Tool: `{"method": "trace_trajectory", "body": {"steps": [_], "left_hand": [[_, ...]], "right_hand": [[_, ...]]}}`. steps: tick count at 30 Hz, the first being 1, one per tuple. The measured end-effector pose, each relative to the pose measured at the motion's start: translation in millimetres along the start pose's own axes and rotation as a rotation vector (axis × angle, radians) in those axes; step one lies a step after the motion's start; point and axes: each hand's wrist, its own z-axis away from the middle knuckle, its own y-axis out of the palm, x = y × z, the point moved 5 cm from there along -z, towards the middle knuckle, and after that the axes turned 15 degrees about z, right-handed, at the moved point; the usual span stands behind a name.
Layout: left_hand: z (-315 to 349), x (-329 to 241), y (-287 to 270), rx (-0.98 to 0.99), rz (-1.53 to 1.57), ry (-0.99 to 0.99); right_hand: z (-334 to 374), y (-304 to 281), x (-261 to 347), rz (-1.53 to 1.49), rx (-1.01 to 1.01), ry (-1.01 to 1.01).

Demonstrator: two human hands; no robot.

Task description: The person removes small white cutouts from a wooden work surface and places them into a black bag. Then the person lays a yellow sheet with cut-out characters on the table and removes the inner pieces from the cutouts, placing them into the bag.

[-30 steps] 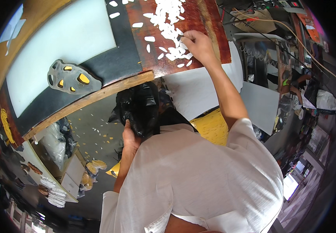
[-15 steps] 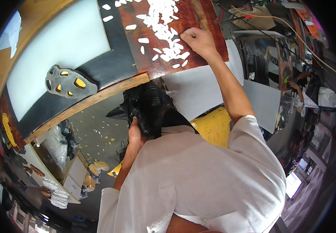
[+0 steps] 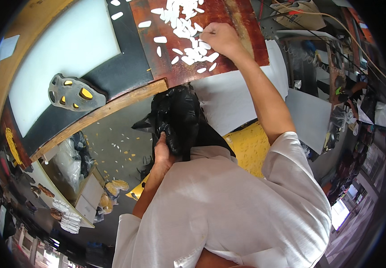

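Small flat white pieces (image 3: 196, 52), rounded and oblong, lie scattered and heaped on the reddish-brown board (image 3: 228, 11) at the top. My right hand (image 3: 223, 40) is over the board at the right side of the heap. Its fingers are curled together with the tips at the pieces; whether one is pinched in them is hidden. Below the table edge, my left hand (image 3: 162, 151) grips a black plastic bag (image 3: 181, 114) in front of my body, thumb on the outside. The bag's opening and contents cannot be made out.
A grey cutting die (image 3: 76, 99) with yellow-filled holes rests at left, overlapping a white sheet (image 3: 63, 53). A wooden strip (image 3: 101, 119) edges the table. Yellow perforated material (image 3: 248, 145) lies right of my body; scraps (image 3: 126, 152) litter the floor. Another person's hand (image 3: 351, 103) shows far right.
The view has shifted slightly. My right hand has moved left, closer against the white pieces at the heap's right side. My left hand keeps its hold on the black bag.
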Motion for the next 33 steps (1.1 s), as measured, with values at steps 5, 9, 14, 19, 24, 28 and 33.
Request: {"method": "trace_trajectory", "body": {"steps": [5,9,14,19,24,28,33], "left_hand": [[-22.2,22.2,-7.1,0.071,0.069,-0.03],[-21.0,28.4,-1.0,0.084,0.078,-0.035],[-1.9,27.8,1.3,0.025,-0.024,-0.011],[-0.7,31.3,-13.8,0.01,0.02,-0.04],[-15.2,32.9,-30.5,0.012,0.073,-0.099],[-17.6,33.0,-35.1,0.002,0.103,-0.108],[-11.6,32.2,-32.3,0.079,0.079,-0.077]], "right_hand": [[40.1,-19.4,-15.1,-0.261,0.11,0.123],[52.2,-28.0,-13.4,-0.229,-0.089,0.066],[8.3,-9.5,6.7,0.276,-0.162,-0.039],[-11.3,8.5,4.4,0.288,0.008,-0.007],[-0.9,-2.4,-6.4,0.079,-0.023,0.067],[12.7,-11.2,-13.0,-0.141,-0.034,0.199],[8.4,-3.9,6.7,0.258,-0.14,0.009]]}}
